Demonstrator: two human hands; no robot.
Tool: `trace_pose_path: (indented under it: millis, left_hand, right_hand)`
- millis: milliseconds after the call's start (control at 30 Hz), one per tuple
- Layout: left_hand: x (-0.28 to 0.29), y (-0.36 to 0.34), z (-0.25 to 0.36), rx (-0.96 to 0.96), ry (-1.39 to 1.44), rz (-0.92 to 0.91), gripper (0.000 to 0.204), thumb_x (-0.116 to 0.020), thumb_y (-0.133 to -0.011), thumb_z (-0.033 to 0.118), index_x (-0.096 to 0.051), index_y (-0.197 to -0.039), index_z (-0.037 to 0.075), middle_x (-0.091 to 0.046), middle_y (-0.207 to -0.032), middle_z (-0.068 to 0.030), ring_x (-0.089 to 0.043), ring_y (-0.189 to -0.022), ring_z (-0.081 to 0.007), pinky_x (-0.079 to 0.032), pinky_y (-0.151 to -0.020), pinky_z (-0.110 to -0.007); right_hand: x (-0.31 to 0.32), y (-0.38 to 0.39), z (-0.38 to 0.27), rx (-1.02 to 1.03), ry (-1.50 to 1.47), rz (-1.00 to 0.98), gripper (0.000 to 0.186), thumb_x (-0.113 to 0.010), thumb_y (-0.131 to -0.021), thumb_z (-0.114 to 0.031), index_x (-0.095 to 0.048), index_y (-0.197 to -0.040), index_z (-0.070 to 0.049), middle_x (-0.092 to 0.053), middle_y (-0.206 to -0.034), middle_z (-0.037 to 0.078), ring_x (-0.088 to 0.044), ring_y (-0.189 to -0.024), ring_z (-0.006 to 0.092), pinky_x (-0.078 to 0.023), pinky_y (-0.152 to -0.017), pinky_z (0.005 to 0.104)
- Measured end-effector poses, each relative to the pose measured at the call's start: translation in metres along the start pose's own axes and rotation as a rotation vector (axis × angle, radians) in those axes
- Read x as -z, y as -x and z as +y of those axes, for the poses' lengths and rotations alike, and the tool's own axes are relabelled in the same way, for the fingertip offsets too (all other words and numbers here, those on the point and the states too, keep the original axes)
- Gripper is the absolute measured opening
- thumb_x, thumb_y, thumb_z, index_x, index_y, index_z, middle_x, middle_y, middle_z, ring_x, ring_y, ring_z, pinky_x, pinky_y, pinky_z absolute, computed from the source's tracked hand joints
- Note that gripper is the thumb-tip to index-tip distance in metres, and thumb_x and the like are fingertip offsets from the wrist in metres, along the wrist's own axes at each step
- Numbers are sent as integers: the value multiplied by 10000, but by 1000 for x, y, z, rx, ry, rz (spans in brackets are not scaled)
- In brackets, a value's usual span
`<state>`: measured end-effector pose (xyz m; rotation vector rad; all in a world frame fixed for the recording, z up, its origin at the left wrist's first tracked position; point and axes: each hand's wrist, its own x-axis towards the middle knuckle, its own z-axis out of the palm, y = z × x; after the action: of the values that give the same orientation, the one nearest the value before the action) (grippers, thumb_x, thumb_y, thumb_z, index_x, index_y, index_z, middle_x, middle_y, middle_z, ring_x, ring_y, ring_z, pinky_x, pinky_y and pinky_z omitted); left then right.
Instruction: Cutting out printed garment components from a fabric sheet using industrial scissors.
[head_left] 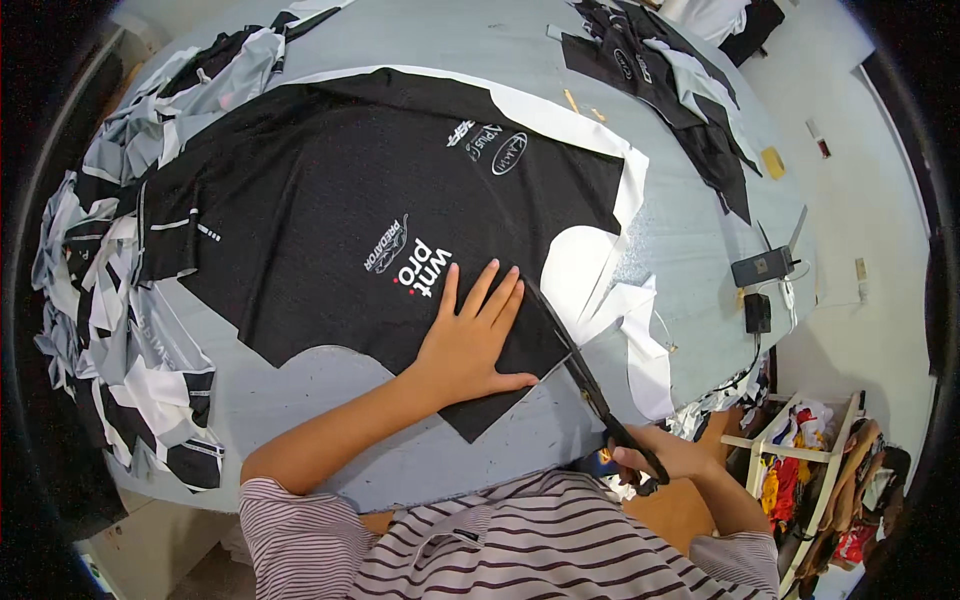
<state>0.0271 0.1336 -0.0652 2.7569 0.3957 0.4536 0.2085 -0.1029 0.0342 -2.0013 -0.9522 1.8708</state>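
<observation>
A large black fabric panel (pixel 310 200) with white printed logos lies spread over the grey table. My left hand (pixel 468 338) rests flat on its lower right part, fingers spread. Black-handled scissors (pixel 588 388) are in my right hand (pixel 665 455), which is wrapped round the handles near the table's front edge. Their long blades reach up and left to the panel's right edge, just right of my left fingertips. White trimmed fabric (pixel 585 270) borders the panel's right side, and a white strip (pixel 645 350) hangs off beside the blades.
Piles of black, grey and white cloth pieces (pixel 150 370) line the table's left side. More dark pieces (pixel 690 120) lie at the far right. A black box with antennas (pixel 762 266), an adapter (pixel 757 313) and a tape roll (pixel 772 163) sit along the right edge. A rack (pixel 800 450) holds coloured cloth.
</observation>
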Motion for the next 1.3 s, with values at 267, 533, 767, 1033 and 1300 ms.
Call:
trace_pose_path:
  millis: [267, 533, 767, 1033, 1300]
  left_hand:
    - [-5, 2, -2, 6, 5, 3, 1078, -540, -701, 744, -341, -1377, -72, -311, -1464, -193, -210, -1397, -327, -88, -1099, -608]
    - [-5, 4, 0, 22, -38, 13, 1060, -516, -700, 753, -363, -1372, -54, -316, -1467, -175, -229, -1387, -317, -73, -1057, -679]
    - [-7, 4, -1, 20, -21, 23, 1056, -505, -703, 755, -372, -1368, -54, -315, -1468, -175, -231, -1384, -322, -59, -1051, -691]
    - [-6, 4, 3, 25, -31, 6, 1072, -518, -692, 764, -375, -1366, -57, -307, -1469, -182, -213, -1390, -317, -67, -1047, -696]
    - [-2, 6, 7, 52, -24, -13, 1070, -545, -672, 748, -383, -1363, -53, -300, -1469, -177, -206, -1393, -307, -75, -1044, -703]
  right_hand:
    - [2, -12, -10, 6, 34, -19, 493, -504, -930, -499, -502, -980, -8, -566, -726, 54, -582, -665, 135, -466, -610, 272]
    - [-4, -14, -8, -9, 61, 52, 514, -458, -950, -503, -501, -966, 9, -555, -717, 64, -603, -634, 155, -469, -572, 294]
    - [-9, -14, -8, -18, 142, 93, 516, -456, -946, -506, -508, -945, 7, -553, -618, 72, -589, -567, 161, -459, -528, 295]
    - [-20, -11, -3, -45, 106, 137, 509, -474, -941, -502, -509, -934, 5, -537, -613, 69, -574, -540, 161, -457, -503, 293]
    - [-36, -10, -7, -40, -33, 183, 467, -488, -958, -434, -501, -958, 33, -500, -597, 62, -546, -503, 145, -438, -454, 276]
